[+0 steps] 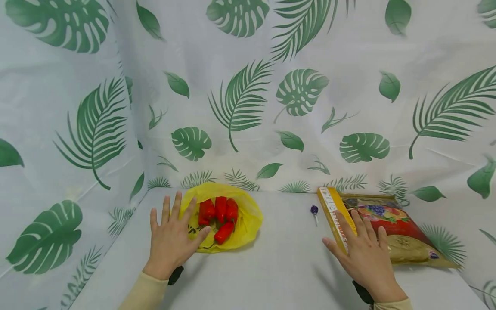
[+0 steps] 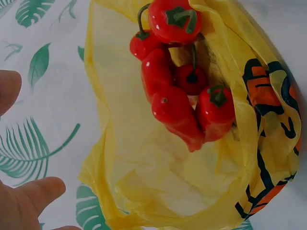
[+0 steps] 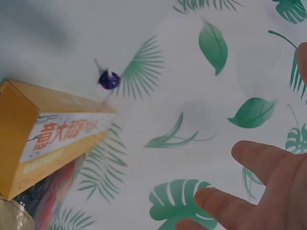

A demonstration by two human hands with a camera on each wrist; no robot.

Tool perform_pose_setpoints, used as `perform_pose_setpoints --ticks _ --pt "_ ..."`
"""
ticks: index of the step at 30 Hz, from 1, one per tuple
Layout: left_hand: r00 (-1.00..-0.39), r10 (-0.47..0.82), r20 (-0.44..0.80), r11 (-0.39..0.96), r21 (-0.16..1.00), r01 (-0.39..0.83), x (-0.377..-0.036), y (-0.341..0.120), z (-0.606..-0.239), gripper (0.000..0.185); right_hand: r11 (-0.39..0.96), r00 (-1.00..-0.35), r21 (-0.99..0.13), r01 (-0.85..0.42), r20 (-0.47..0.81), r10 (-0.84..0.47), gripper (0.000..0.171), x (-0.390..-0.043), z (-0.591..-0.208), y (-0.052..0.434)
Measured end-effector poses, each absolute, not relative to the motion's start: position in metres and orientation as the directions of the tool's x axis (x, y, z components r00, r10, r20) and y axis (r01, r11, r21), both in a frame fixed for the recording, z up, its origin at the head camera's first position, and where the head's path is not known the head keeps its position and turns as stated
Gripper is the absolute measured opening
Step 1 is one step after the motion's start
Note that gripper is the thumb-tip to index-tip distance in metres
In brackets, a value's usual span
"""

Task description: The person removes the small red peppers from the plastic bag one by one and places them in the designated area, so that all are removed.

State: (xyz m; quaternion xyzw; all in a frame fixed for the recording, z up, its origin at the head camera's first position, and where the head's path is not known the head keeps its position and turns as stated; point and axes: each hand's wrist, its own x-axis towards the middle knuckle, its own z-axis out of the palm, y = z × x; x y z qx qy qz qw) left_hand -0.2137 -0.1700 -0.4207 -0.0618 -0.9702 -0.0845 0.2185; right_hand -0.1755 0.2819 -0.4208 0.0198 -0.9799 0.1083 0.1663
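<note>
My left hand (image 1: 172,239) is held with fingers spread above the table, just at the left side of a yellow plastic bag (image 1: 252,217). Several red peppers (image 1: 221,210) with green stems lie in the bag's open mouth; the left wrist view shows the peppers (image 2: 175,115) bunched together. My right hand (image 1: 364,254), fingers also spread, is over a long yellow box (image 1: 331,211) and a gold and red packet (image 1: 410,245), partly hiding both. A purple lollipop (image 1: 314,210) with a white stick lies left of the box. Neither hand holds anything.
A white table (image 1: 279,267) carries all these things. White sheeting printed with green leaves (image 1: 240,103) rises behind the table and along its left side. In the right wrist view, the box (image 3: 53,134) has Chinese lettering on its side.
</note>
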Motion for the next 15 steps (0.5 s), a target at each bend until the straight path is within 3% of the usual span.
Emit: perform_pose_setpoints --ticks 6,15 --pt "-0.865 0.088 0.494 0.960 0.191 0.207 -0.223 -0.172 -0.416 0.083 0.976 -0.950 -0.205 -0.068 0.313 0.000 0.091 -0.176 -0.420 0.283" --pt "-0.834 0.007 0.552 0.881 0.391 0.267 -0.241 -0.185 -0.407 0.052 0.975 -0.956 -0.212 -0.072 0.295 -0.006 0.090 -0.179 -0.421 0.280"
